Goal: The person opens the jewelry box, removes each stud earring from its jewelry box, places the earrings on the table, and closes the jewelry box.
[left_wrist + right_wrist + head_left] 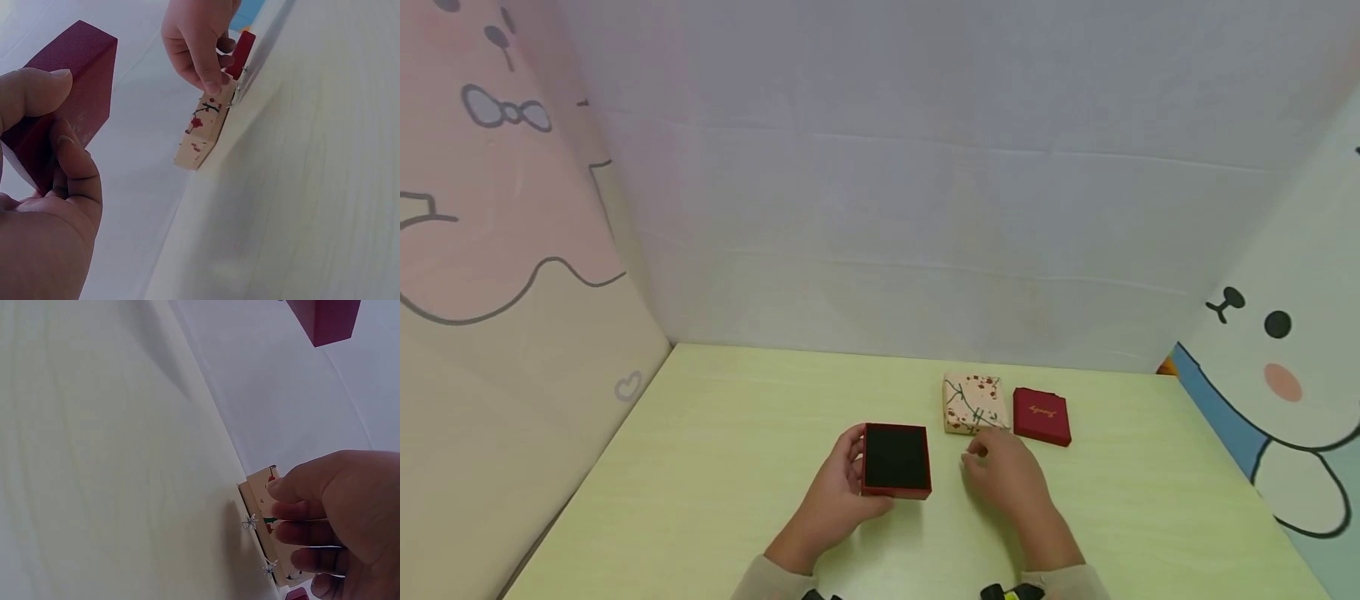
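Note:
My left hand [842,496] grips a small square red jewellery box [896,492] by its side, with thumb and fingers around it. Its open top shows a flat black lining, and the box is lifted off the table. My right hand [1006,471] bends its fingers low in front of a cream box [970,404] with a red blossom print. Small silver star-shaped ornaments [250,522] show just below these fingers, in front of the cream box; the head view has them hidden. I cannot tell whether the right fingers hold them.
A flat dark red piece [1042,416] with gold lettering lies to the right of the cream box. Both are towards the back of the pale yellow table [737,433]. A light cloth wall [880,208] closes off the back, and printed cartoon panels [1292,417] stand at the sides.

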`<state>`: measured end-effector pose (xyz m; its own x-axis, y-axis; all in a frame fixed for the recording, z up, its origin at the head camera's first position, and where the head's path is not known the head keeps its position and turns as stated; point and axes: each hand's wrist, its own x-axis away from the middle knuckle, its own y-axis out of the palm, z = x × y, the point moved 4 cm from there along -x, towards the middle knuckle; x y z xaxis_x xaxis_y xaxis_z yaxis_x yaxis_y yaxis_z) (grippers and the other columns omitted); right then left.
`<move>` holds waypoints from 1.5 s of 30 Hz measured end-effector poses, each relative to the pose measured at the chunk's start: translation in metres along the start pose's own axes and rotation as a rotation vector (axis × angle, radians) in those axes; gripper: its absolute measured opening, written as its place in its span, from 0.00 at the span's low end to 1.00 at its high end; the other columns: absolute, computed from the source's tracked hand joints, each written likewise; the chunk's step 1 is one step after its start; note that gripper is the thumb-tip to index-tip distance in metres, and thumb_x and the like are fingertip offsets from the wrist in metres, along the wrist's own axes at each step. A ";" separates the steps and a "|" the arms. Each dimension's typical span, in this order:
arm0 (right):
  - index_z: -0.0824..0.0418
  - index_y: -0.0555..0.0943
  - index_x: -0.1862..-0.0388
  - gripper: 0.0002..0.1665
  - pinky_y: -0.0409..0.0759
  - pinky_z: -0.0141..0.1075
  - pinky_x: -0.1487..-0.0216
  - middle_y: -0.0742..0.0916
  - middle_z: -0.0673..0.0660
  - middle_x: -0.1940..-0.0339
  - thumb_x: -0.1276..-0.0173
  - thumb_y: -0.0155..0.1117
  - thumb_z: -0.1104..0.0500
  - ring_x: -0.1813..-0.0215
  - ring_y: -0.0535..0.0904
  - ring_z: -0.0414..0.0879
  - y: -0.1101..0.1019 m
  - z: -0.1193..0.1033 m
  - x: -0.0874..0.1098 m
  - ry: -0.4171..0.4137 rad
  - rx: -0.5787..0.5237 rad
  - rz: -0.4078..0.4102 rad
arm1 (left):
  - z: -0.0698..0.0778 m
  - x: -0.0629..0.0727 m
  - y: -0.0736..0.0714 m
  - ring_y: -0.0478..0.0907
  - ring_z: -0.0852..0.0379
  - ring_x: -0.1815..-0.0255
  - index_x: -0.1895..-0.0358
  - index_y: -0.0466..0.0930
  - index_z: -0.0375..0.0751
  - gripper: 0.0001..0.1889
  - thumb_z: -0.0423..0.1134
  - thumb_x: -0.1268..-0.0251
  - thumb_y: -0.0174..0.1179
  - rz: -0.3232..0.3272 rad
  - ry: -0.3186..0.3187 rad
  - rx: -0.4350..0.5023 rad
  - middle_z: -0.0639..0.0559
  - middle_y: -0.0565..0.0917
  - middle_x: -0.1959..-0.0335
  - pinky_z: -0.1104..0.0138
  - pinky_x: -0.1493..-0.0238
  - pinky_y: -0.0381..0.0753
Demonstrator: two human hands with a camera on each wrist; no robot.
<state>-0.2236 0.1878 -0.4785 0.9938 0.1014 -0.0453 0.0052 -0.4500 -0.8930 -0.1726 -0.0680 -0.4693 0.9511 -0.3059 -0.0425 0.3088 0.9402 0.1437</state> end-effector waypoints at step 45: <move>0.71 0.67 0.27 0.58 0.81 0.61 0.52 0.75 0.75 0.36 0.36 0.66 0.28 0.44 0.75 0.68 -0.066 0.087 -0.049 -0.066 0.289 -0.078 | -0.003 0.001 0.001 0.76 0.46 0.39 0.21 0.50 0.36 0.53 0.17 0.51 0.69 -0.012 -0.005 -0.001 0.38 0.70 0.31 0.64 0.44 0.81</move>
<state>-0.2819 0.2902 -0.4565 0.9822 0.1874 0.0074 0.0396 -0.1688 -0.9849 -0.1713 -0.0665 -0.4719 0.9473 -0.3178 -0.0392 0.3201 0.9367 0.1420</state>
